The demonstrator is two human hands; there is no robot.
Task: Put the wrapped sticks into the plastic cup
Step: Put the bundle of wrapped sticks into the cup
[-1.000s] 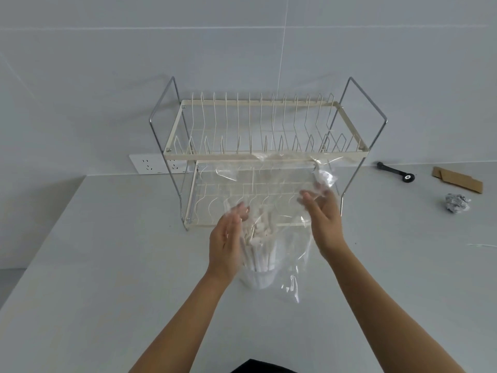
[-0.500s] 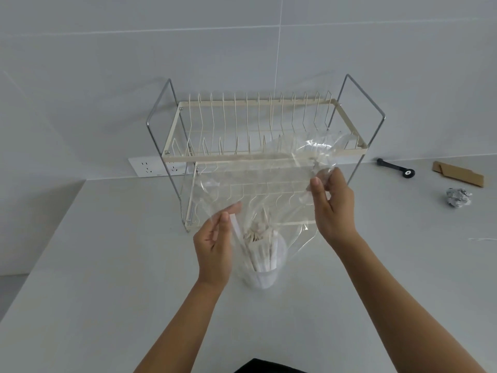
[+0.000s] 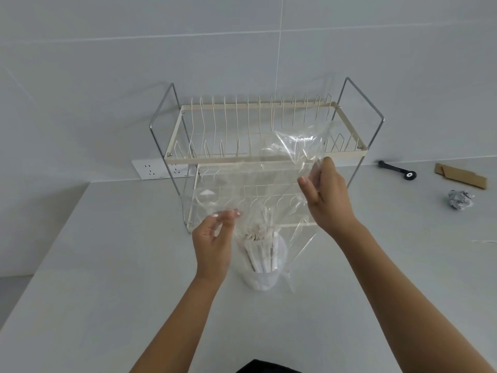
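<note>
A bundle of white wrapped sticks (image 3: 262, 247) stands upright in a translucent plastic cup (image 3: 265, 278) on the grey table in front of the rack. A clear plastic bag (image 3: 258, 184) hangs over the cup and sticks. My right hand (image 3: 326, 196) pinches the bag's upper right part, lifted above the cup. My left hand (image 3: 213, 242) is just left of the sticks, its fingertips touching the bag's left side; whether it grips the bag is unclear.
A cream two-tier wire dish rack (image 3: 258, 154) stands right behind the cup against the tiled wall. A wall socket (image 3: 154, 169) is at its left. At the far right lie a black tool (image 3: 398, 169), cardboard pieces (image 3: 461, 176) and a crumpled foil ball (image 3: 460, 199).
My right hand has risen up and to the right, pulling the clear bag upward off the sticks. My left hand shifted slightly left beside the cup. The sticks stay in the cup.
</note>
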